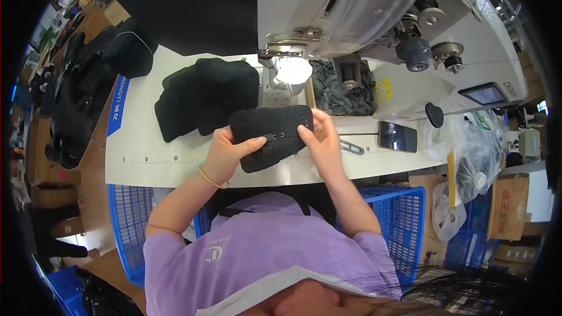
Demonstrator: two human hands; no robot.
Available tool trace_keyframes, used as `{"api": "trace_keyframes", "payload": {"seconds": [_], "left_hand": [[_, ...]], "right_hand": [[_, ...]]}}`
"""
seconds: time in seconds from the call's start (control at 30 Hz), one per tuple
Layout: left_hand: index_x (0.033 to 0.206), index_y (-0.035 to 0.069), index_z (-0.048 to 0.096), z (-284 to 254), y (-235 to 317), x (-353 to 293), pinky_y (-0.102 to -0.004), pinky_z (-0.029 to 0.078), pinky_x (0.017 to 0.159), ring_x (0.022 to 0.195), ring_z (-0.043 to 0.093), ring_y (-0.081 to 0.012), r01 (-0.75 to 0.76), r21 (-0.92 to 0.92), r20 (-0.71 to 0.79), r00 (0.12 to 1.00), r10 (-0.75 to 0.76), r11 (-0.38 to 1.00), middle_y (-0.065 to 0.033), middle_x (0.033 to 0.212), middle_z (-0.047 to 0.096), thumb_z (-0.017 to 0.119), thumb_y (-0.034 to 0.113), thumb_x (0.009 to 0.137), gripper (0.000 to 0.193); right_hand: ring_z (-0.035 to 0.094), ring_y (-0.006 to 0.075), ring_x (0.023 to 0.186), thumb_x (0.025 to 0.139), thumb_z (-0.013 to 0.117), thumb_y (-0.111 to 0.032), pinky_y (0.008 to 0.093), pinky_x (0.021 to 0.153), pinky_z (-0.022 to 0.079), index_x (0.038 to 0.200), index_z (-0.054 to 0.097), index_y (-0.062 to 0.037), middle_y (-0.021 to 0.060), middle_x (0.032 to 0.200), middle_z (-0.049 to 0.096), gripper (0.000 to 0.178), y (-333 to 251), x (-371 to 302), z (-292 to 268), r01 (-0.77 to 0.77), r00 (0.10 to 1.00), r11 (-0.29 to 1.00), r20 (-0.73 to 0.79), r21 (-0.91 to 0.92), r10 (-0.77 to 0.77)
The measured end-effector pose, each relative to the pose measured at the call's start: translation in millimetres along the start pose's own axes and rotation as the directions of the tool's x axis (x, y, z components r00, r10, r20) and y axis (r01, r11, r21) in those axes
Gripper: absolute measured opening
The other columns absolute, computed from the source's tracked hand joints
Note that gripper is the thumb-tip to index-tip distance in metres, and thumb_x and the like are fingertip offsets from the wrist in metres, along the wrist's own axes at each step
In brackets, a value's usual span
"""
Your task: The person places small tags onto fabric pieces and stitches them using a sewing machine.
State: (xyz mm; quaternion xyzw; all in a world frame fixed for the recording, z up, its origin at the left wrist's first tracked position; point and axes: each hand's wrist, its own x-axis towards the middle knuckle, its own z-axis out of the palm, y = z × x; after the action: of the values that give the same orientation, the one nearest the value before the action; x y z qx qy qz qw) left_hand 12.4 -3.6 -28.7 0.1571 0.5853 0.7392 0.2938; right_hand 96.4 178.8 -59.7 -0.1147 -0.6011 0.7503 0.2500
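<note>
Between my two hands is a black fabric piece (266, 155) with rounded corners and small metal hooks on its face. My left hand (227, 149) grips its left edge, the thumb lying on top beside the hooks. On the right edge, my right hand (322, 140) pinches it with the thumb on the front and the fingers behind. The piece is held just in front of the sewing machine's lit needle area (287, 79). Behind and to the left, a pile of black fabric pieces (205, 96) lies on the white table (149, 166).
A box of small dark grey strips (342, 90) sits beside the sewing machine (410, 90). Right of my hand are thread snips (352, 147) and a phone (397, 137). Blue baskets (404, 222) stand below the table edge. Black goods (88, 87) are heaped at the left.
</note>
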Motion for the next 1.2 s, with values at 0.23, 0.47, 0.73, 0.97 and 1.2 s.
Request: {"api": "trace_keyframes", "payload": {"seconds": [0.23, 0.47, 0.73, 0.97, 1.2], "left_hand": [[0.097, -0.001, 0.065, 7, 24, 10, -0.0253, 0.053, 0.073, 0.078, 0.064, -0.0117, 0.106, -0.085, 0.036, 0.994, -0.103, 0.991, -0.0076, 0.091, 0.067, 0.071, 0.003, 0.075, 0.023], [0.098, -0.003, 0.063, 11, 38, 19, -0.0265, 0.054, 0.073, 0.077, 0.064, -0.0122, 0.077, -0.104, 0.028, 0.997, -0.074, 0.992, -0.0079, 0.09, 0.067, 0.068, 0.0, 0.076, 0.023], [0.095, -0.002, 0.064, 19, 68, 61, -0.0257, 0.053, 0.07, 0.077, 0.063, -0.013, -0.016, -0.124, 0.005, 1.0, 0.017, 0.992, -0.0073, 0.088, 0.065, 0.065, -0.004, 0.075, 0.02], [0.086, -0.002, 0.065, 12, 73, 81, -0.0269, 0.051, 0.067, 0.073, 0.063, -0.0134, -0.007, -0.109, -0.02, 1.0, 0.005, 0.994, -0.0068, 0.084, 0.066, 0.066, -0.006, 0.074, 0.013], [0.09, -0.006, 0.065, 11, 71, 85, -0.0278, 0.053, 0.067, 0.072, 0.066, -0.0165, -0.053, -0.062, -0.02, 0.998, 0.052, 0.997, -0.0105, 0.086, 0.068, 0.064, -0.004, 0.075, 0.015]], "right_hand": [[0.057, 0.0051, 0.063, 0.086, 0.062, -0.012, 0.0184, 0.049, 0.046, 0.106, 0.06, 0.0001, 0.0028, 0.082, 0.063, 0.023, -42, 0, 1, -0.209, 0.974, 0.975, 0.075, -0.07, 0.214], [0.052, 0.0041, 0.052, 0.086, 0.063, -0.011, 0.0181, 0.045, 0.042, 0.102, 0.06, -0.0001, 0.0015, 0.071, 0.06, 0.02, -57, 10, 15, -0.123, 0.992, 0.992, 0.023, -0.037, 0.124], [0.047, 0.0048, 0.047, 0.084, 0.054, -0.002, 0.0216, 0.04, 0.037, 0.097, 0.057, -0.0012, -0.0006, 0.066, 0.054, 0.014, -69, 59, 26, -0.004, 0.998, 0.992, -0.067, -0.124, -0.005], [0.048, 0.0051, 0.048, 0.088, 0.055, -0.006, 0.0219, 0.041, 0.037, 0.099, 0.058, -0.0048, -0.0014, 0.066, 0.054, 0.011, -54, 81, 26, 0.03, 0.994, 0.997, -0.101, -0.067, -0.036], [0.05, 0.0058, 0.048, 0.089, 0.055, -0.007, 0.0228, 0.041, 0.038, 0.097, 0.057, -0.0046, -0.0001, 0.065, 0.055, 0.008, -52, 84, 24, 0.028, 0.995, 0.996, -0.095, -0.084, -0.036]]}}
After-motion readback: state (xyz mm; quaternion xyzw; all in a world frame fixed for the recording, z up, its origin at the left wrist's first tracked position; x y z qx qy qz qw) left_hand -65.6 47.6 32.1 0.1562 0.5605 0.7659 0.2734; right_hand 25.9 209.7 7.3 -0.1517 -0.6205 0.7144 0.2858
